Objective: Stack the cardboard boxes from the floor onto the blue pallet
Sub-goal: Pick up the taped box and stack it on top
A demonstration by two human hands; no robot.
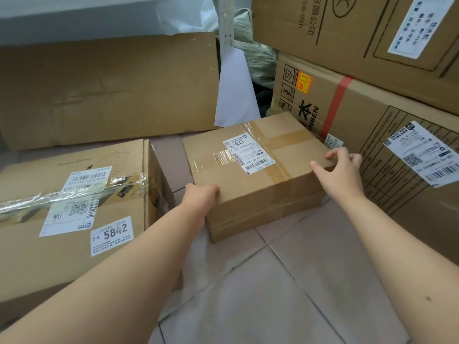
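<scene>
A small taped cardboard box (250, 184) with a white shipping label sits on the tiled floor in the middle. It seems to rest on a second flat box (260, 219) of about the same size. My left hand (198, 197) grips its near left corner. My right hand (340, 170) holds its right top edge, fingers curled over the rim. A larger box (74, 219) marked 5842 lies on the floor to the left. No blue pallet is in view.
A long flattened carton (106, 90) leans against the back. Big stacked cartons (372, 115) stand on the right, close to the small box. White paper (233, 90) and a plastic bag lie behind. Bare floor tiles (285, 294) lie in front.
</scene>
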